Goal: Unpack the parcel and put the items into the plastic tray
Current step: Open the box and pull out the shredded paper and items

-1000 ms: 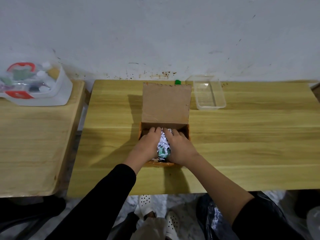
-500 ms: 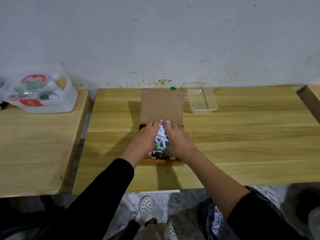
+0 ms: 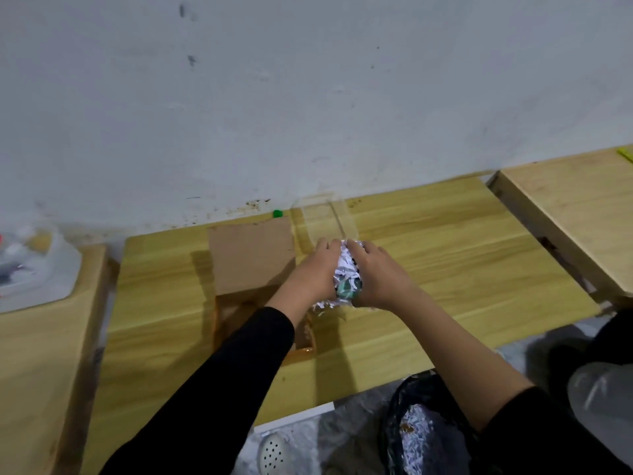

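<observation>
Currently both hands grip one bundle [image 3: 347, 281] of shredded paper with something green inside. The left hand [image 3: 310, 275] and right hand [image 3: 380, 275] curl round its sides, above the worktop [image 3: 445, 258] just right of the open box [image 3: 251, 258]. The bundle's long axis points at the wall. The clear tray [image 3: 337, 217] sits at the far edge, just beyond the fingertips, and both hands are equally near. Likely next: short carry forward, then release.
</observation>
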The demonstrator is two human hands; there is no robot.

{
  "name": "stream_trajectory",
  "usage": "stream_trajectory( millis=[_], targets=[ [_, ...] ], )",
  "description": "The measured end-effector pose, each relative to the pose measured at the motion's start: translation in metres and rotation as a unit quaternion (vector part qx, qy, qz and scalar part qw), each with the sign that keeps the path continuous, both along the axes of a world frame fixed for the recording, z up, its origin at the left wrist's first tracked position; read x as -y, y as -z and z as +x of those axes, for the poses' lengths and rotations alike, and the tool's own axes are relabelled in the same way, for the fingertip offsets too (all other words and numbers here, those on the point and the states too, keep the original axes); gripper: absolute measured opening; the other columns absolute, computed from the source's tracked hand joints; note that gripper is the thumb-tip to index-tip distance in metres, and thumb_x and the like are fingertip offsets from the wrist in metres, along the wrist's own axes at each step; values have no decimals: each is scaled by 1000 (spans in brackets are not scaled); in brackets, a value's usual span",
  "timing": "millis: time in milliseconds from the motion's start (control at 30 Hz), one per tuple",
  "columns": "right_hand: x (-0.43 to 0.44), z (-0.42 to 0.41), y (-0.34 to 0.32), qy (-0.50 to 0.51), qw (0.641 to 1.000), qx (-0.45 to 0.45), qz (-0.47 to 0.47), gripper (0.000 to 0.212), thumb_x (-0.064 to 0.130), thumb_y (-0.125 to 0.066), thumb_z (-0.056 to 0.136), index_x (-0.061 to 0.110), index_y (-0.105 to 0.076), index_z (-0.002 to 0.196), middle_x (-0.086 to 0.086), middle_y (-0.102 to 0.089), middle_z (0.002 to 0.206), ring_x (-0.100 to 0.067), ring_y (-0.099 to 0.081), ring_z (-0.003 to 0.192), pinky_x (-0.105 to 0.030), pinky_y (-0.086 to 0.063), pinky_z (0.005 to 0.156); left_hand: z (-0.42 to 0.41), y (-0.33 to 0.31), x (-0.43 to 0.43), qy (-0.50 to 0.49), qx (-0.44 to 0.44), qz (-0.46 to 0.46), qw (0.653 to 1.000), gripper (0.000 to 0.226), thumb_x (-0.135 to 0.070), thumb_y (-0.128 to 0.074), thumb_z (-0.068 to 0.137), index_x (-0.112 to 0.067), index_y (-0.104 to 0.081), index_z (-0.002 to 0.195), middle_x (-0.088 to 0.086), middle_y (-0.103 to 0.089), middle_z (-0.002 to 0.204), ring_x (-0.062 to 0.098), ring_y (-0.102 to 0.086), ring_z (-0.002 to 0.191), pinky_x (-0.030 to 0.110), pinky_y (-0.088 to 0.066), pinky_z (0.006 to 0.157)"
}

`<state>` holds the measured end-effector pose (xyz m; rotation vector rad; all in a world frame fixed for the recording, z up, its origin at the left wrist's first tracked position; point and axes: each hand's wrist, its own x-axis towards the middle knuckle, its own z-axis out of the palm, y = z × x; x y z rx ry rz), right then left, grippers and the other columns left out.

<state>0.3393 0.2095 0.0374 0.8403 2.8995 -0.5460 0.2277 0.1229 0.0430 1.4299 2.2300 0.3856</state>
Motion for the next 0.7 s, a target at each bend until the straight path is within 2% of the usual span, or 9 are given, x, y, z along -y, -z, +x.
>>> stream_trajectory(
  millis=[100,233,333,433,500,600,700],
  targets=[
    [-20,31,30,36,999,32,-25,104,33,-78,63,16,-15,144,-13,-36,140,-36,-41,122,-46,-44,96,25,36,-28,27,52,-31,998,88,-13,-80,68,-16,-26,137,9,-31,131,31,-54,106,40,-48,79],
    [-35,57,68,61,995,63,-54,104,30,-79,64,16,-15,145,-13,-35,141,-36,-38,123,-44,-42,97,47,86,-46,31,121,-61,990,95,0,-75,69,-21,-19,142,8,-23,134,34,-52,106,47,-51,84],
    [-42,62,86,65,994,55,-70,104,32,-80,62,18,-18,145,-11,-34,140,-34,-38,121,-44,-41,98,49,102,-48,25,168,-67,983,97,1,-71,72,-19,-12,147,8,-17,142,33,-42,121,43,-46,92],
    [-44,64,94,68,991,16,-114,99,27,-79,64,21,-23,145,-11,-35,141,-33,-38,122,-45,-41,99,45,107,-42,20,196,-47,979,95,-7,-72,75,-17,-12,148,8,-16,146,28,-34,131,37,-39,102],
    [-46,68,97,66,988,-8,-138,97,28,-79,64,21,-25,144,-10,-35,143,-32,-39,124,-46,-41,100,41,107,-32,26,156,-35,987,89,-14,-70,78,-19,-15,148,8,-21,146,27,-31,133,35,-35,105],
    [-51,80,98,83,982,-39,-163,95,25,-82,63,23,-30,143,-9,-34,146,-30,-39,129,-42,-39,104,36,103,-18,25,58,-36,997,82,-25,-65,82,-22,-15,148,9,-24,147,30,-25,134,40,-32,108],
    [-53,92,89,128,972,-73,-182,87,23,-83,64,24,-39,138,-11,-29,148,-26,-34,133,-39,-35,107,34,98,-12,-8,67,-10,998,76,-37,-57,88,-20,-15,148,8,-16,153,28,-15,141,43,-26,113]
  ],
)
